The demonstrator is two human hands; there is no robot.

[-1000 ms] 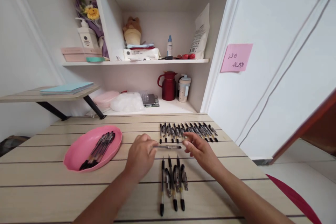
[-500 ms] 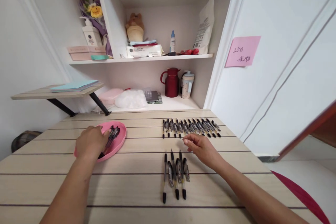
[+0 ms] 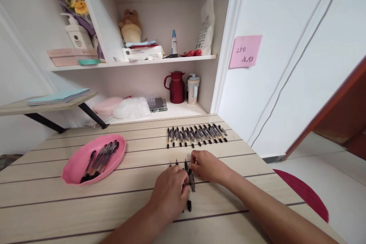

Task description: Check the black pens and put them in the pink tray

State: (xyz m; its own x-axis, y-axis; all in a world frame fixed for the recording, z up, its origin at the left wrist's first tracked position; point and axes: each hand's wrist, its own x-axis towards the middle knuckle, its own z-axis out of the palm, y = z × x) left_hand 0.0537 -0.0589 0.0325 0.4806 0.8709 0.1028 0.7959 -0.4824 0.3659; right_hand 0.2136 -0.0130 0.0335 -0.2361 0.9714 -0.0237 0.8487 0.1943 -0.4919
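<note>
"What's the biggest thing in front of you?"

"The cabinet (image 3: 160, 19), across the upper left and upper middle. Below it, the counter (image 3: 85, 209) runs through the lower part of the frame."

"And on the counter?"

"A pink plate (image 3: 76, 160), left of the middle. The red jug (image 3: 177, 87) comes next in size, but that stands in the cabinet, near the centre."

"Where are your hands?"

"Lower middle. My left hand (image 3: 171, 188) is over the front row of pens, fingers curled down and narrow, covering part of them. I can't tell whether it grips one. My right hand (image 3: 207, 166) is just to the right, by the tops of those same pens, thumb and forefinger close together. I can't tell whether anything is between them."

"Which leaves the pens."

"Three groups. The front pens (image 3: 192, 181) lie side by side under and beside my left hand. The back pens (image 3: 198, 134) make a longer row, right of centre. The plate pens (image 3: 101, 160) lie bunched in the plate, most leaning the same way, one a little apart on the left."
</note>
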